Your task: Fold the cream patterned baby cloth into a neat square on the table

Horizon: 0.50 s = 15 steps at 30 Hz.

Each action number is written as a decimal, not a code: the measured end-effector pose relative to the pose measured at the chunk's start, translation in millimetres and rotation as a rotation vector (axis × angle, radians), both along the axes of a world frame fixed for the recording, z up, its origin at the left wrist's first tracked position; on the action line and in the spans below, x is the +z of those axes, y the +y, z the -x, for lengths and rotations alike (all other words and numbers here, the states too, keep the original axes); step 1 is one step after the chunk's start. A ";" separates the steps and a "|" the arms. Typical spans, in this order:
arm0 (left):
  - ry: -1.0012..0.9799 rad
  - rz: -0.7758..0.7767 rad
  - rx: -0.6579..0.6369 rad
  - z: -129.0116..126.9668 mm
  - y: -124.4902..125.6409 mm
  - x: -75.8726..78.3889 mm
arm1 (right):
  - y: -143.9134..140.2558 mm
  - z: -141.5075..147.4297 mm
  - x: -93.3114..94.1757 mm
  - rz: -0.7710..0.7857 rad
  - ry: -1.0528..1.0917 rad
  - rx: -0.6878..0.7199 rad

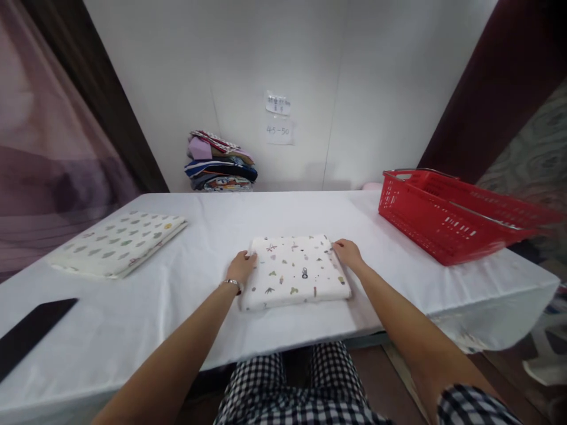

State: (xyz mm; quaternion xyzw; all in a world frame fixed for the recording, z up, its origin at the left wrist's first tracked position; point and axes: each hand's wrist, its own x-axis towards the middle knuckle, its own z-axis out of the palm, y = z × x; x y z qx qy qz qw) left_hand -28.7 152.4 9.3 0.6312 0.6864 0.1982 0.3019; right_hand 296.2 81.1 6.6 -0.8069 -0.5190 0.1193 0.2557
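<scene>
A folded white cloth printed with small plant-like figures lies flat in front of me. My left hand is closed on its left edge, fingertips partly tucked out of sight. At the upper right edge, my right hand pinches the fabric between thumb and fingers. Farther left lies another folded white cloth with rows of grey heart shapes and a yellow spot; neither hand touches it.
A white-covered table holds everything. On the right sits a red plastic basket with metal handles. A stack of folded fabrics stands by the back wall, below paper signs. A flat black object lies at the left.
</scene>
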 end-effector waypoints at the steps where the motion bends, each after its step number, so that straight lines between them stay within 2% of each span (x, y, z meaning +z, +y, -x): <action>1: 0.011 0.005 0.007 -1.9 2.9 0.1 | 5.1 1.2 1.7 0.021 -0.008 -0.004; 7: 0.078 -0.073 0.046 -9.1 8.4 -10.3 | 16.6 16.3 0.9 0.127 -0.054 -0.092; 15: 0.098 -0.114 0.026 -12.4 5.2 -10.9 | 8.3 16.2 -7.6 0.109 0.005 -0.154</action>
